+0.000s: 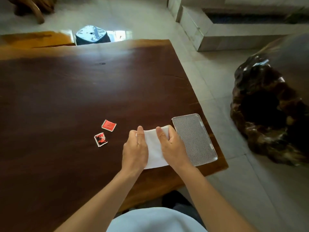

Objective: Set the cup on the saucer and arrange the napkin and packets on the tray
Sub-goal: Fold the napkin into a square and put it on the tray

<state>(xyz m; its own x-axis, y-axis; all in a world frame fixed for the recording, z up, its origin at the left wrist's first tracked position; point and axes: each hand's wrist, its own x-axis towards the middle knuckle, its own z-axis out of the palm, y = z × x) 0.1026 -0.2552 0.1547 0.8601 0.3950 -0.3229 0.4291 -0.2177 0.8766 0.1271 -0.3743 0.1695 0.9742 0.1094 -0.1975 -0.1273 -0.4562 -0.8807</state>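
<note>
A folded white napkin [154, 148] lies on the dark wooden table [70, 91], just left of a clear ribbed rectangular tray [194, 139] at the table's right edge. My left hand [135, 148] rests flat on the napkin's left side and grips its edge. My right hand [172, 146] presses on the right side, fingers curled over the far edge. Two packets lie to the left: a red one [108, 125] and a black-and-red one [100, 139]. No cup or saucer is in view.
The table's right edge runs close beside the tray, with tiled floor beyond. A large dark carved root stool [267, 106] stands on the floor at the right. A dark ceramic stool [92, 35] sits past the table's far edge.
</note>
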